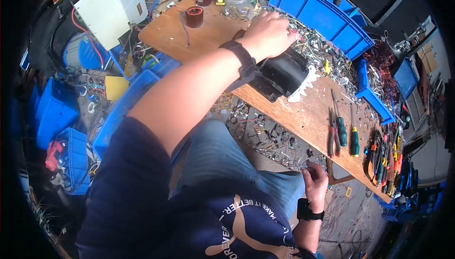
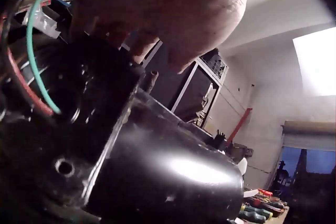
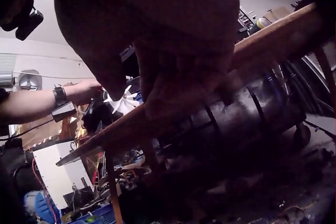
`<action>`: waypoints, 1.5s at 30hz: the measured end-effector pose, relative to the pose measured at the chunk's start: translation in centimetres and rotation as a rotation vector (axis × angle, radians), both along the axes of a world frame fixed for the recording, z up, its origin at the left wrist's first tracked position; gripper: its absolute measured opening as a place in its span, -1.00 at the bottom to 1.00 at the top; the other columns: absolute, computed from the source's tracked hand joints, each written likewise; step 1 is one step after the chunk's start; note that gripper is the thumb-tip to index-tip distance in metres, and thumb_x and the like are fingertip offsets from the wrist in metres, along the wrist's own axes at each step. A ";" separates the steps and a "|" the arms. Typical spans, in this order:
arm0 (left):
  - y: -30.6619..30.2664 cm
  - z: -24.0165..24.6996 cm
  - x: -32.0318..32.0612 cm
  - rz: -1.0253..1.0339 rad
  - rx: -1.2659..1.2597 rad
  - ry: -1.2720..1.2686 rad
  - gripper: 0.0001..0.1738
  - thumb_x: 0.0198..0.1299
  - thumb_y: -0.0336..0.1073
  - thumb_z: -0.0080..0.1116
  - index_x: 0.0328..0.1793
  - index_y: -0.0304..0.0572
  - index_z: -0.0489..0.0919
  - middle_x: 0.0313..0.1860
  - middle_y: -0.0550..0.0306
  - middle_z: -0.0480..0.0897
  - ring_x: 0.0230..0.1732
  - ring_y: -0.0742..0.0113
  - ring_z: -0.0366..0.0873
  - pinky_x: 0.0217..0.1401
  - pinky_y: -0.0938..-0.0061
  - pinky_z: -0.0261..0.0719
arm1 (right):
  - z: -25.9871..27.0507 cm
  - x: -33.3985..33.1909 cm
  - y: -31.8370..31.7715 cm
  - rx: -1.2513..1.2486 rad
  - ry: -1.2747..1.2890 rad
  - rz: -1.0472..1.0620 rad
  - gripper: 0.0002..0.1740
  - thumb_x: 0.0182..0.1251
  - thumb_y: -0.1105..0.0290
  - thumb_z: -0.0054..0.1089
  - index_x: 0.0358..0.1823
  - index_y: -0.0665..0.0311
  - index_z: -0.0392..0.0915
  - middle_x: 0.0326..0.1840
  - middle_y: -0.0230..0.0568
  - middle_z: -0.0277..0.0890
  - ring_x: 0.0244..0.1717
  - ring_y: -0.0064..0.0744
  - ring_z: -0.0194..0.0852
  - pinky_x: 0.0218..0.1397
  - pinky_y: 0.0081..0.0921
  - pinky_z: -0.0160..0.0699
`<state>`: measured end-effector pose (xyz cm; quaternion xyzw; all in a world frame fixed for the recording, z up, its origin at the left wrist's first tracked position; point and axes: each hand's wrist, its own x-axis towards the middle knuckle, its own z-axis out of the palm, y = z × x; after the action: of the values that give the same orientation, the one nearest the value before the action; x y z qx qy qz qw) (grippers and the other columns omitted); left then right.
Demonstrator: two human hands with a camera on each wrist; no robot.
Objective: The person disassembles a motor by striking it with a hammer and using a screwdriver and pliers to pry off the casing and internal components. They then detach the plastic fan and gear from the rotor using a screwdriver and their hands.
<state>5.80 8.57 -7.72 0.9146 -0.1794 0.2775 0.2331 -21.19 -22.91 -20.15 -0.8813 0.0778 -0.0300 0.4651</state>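
Observation:
A black electric motor [image 1: 282,76] lies on the wooden table near its front edge, a white fan [image 1: 304,83] at its right end. My left hand [image 1: 268,34] is over the motor's far left part, fingers bent; what they grip there I cannot tell. Up close in the left wrist view, the motor's black casing [image 2: 168,171] shows, with a green wire [image 2: 32,50] and a red wire [image 2: 26,85] by its end. My right hand [image 1: 315,181] hangs beside my thigh below the table edge, fingers loosely curled around nothing.
Pliers [image 1: 334,136] and green-handled screwdrivers [image 1: 341,131] lie right of the motor. Small metal scraps [image 1: 327,53] cover the far side, before a blue crate [image 1: 322,17]. Copper-wound stators [image 1: 194,17] stand at the back left. More tools [image 1: 384,159] crowd the right end.

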 end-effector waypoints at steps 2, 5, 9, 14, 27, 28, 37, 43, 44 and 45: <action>-0.1 -1.0 0.1 -0.013 -0.025 -0.080 -0.48 0.33 0.05 0.09 0.01 -0.34 0.63 0.03 -0.18 0.58 0.19 -0.06 0.46 0.30 0.13 0.38 | 0.1 0.0 0.2 -0.006 0.010 -0.002 -0.69 0.15 0.56 0.36 -0.04 0.42 0.60 -0.32 -0.16 0.64 -0.31 -0.47 0.58 -0.18 -0.50 0.57; 1.2 0.8 -0.9 -0.174 -0.270 -0.076 -0.55 0.33 -0.01 0.12 -0.02 -0.32 0.65 -0.01 -0.18 0.58 0.11 -0.03 0.51 0.21 0.20 0.45 | -0.3 -0.1 -0.2 -0.054 0.011 0.036 -0.68 0.15 0.55 0.37 -0.04 0.42 0.60 -0.30 -0.14 0.64 -0.31 -0.46 0.58 -0.17 -0.49 0.57; 6.4 2.7 -3.0 -0.085 -0.624 -0.181 -0.64 0.35 -0.13 0.14 -0.02 -0.33 0.64 -0.16 0.03 0.70 -0.10 0.28 0.62 0.03 0.42 0.52 | 0.1 -0.1 -0.4 -0.027 0.012 0.022 -0.66 0.14 0.56 0.35 -0.02 0.46 0.58 -0.25 -0.11 0.65 -0.23 -0.40 0.62 -0.07 -0.47 0.59; 11.1 -0.8 -5.4 0.142 -0.770 0.047 -0.65 0.36 -0.16 0.11 0.00 -0.34 0.62 -0.20 0.07 0.69 -0.14 0.40 0.58 -0.01 0.46 0.51 | 0.1 0.6 0.4 -0.039 0.037 0.074 -0.68 0.14 0.57 0.35 -0.04 0.44 0.58 -0.28 -0.15 0.65 -0.28 -0.44 0.60 -0.14 -0.50 0.57; 3.8 -9.2 -11.9 0.002 -0.823 0.079 -0.73 0.22 -0.37 0.27 0.00 -0.31 0.56 -0.24 0.06 0.60 -0.23 0.34 0.58 -0.14 0.48 0.56 | 1.6 2.0 3.6 -0.132 0.021 0.138 -0.67 0.07 0.61 0.35 -0.08 0.38 0.61 -0.37 -0.21 0.64 -0.38 -0.49 0.58 -0.26 -0.53 0.55; 3.4 -9.2 -12.4 -0.036 -0.832 0.091 -0.75 0.18 -0.41 0.27 -0.02 -0.29 0.56 -0.23 0.04 0.59 -0.24 0.29 0.59 -0.16 0.45 0.56 | 1.6 2.0 3.6 -0.131 0.041 0.137 -0.67 0.06 0.61 0.35 -0.08 0.38 0.61 -0.36 -0.21 0.63 -0.38 -0.50 0.58 -0.26 -0.55 0.54; 1.6 -9.7 -15.4 -0.192 -0.698 0.053 -0.76 0.11 -0.44 0.27 -0.09 -0.29 0.55 -0.20 -0.07 0.60 -0.18 0.01 0.60 -0.11 0.26 0.56 | 1.6 1.9 3.9 -0.078 0.056 0.133 -0.69 0.09 0.61 0.35 -0.08 0.41 0.61 -0.34 -0.19 0.63 -0.38 -0.52 0.57 -0.27 -0.56 0.55; 2.0 -9.6 -15.3 -0.131 -0.644 -0.008 -0.75 0.09 -0.42 0.28 -0.10 -0.28 0.56 -0.17 -0.08 0.61 -0.12 -0.07 0.58 -0.06 0.20 0.55 | 1.7 1.8 4.3 -0.109 0.057 0.148 -0.69 0.10 0.59 0.36 -0.08 0.40 0.61 -0.37 -0.20 0.63 -0.37 -0.51 0.58 -0.26 -0.55 0.56; 2.1 -9.7 -15.2 -0.119 -0.647 -0.019 -0.75 0.08 -0.42 0.27 -0.10 -0.28 0.56 -0.16 -0.08 0.61 -0.11 -0.07 0.58 -0.05 0.19 0.54 | 1.6 1.9 4.4 -0.105 0.052 0.143 -0.69 0.09 0.59 0.36 -0.09 0.40 0.62 -0.38 -0.21 0.63 -0.38 -0.51 0.57 -0.27 -0.55 0.55; 2.2 -9.7 -15.1 -0.121 -0.642 -0.003 -0.75 0.08 -0.42 0.27 -0.10 -0.28 0.56 -0.16 -0.08 0.61 -0.10 -0.07 0.57 -0.04 0.19 0.54 | 1.5 1.8 4.4 -0.101 0.048 0.139 -0.69 0.09 0.59 0.36 -0.09 0.40 0.62 -0.38 -0.21 0.63 -0.39 -0.52 0.57 -0.27 -0.55 0.55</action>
<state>-9.32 10.74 -17.44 0.7817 -0.1371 0.3069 0.5253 -19.35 -18.49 -18.61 -0.9075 0.0259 0.0194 0.4189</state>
